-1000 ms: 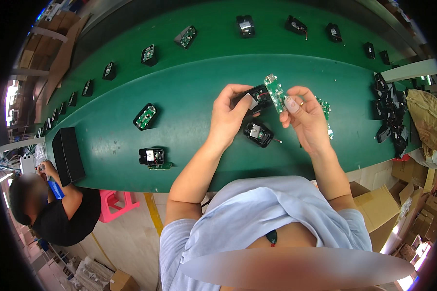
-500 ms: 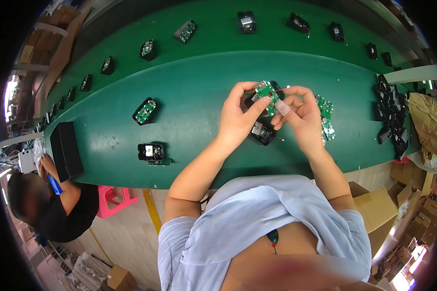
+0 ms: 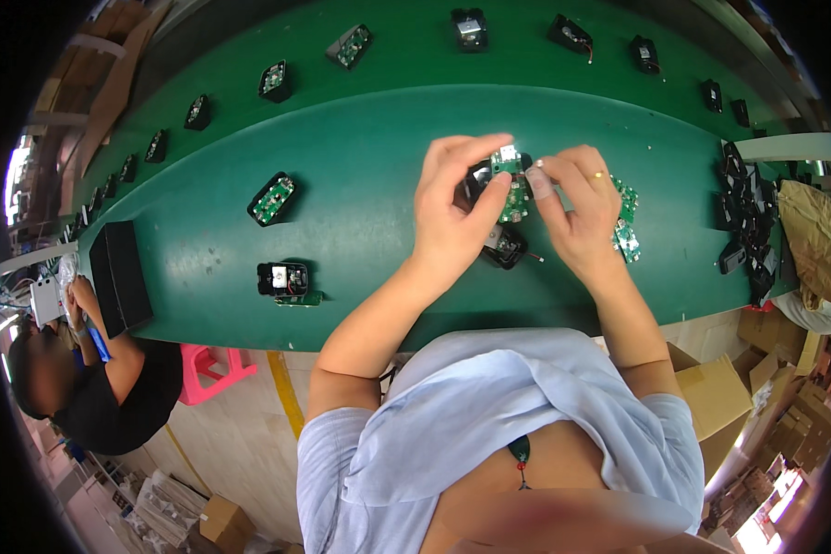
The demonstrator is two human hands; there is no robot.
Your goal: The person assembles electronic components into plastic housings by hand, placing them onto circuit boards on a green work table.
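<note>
My left hand (image 3: 452,198) grips a green circuit board (image 3: 512,205), thumb across its face, with a silver socket at the top end. Behind the board a black plastic housing (image 3: 475,180) shows partly; whether the fingers hold it too is hidden. At the board's right edge, my right hand (image 3: 577,198) pinches a small white plug on a thin red wire (image 3: 530,169). A second black housing (image 3: 506,247) lies on the table just below, a wire trailing from it. Beside my right hand lie several loose green boards (image 3: 626,217).
Left on the green table (image 3: 369,212) are a housing with a board in it (image 3: 273,198) and another with its board beside it (image 3: 286,279). More housings line the far green strip (image 3: 406,55). Black housings (image 3: 752,222) pile up right. A person (image 3: 111,388) sits left by a black box (image 3: 122,277).
My right fingers have closed together on the wire's plug beside the board, and that hand has turned. The board stands more upright in my left hand. The whole view has shifted slightly.
</note>
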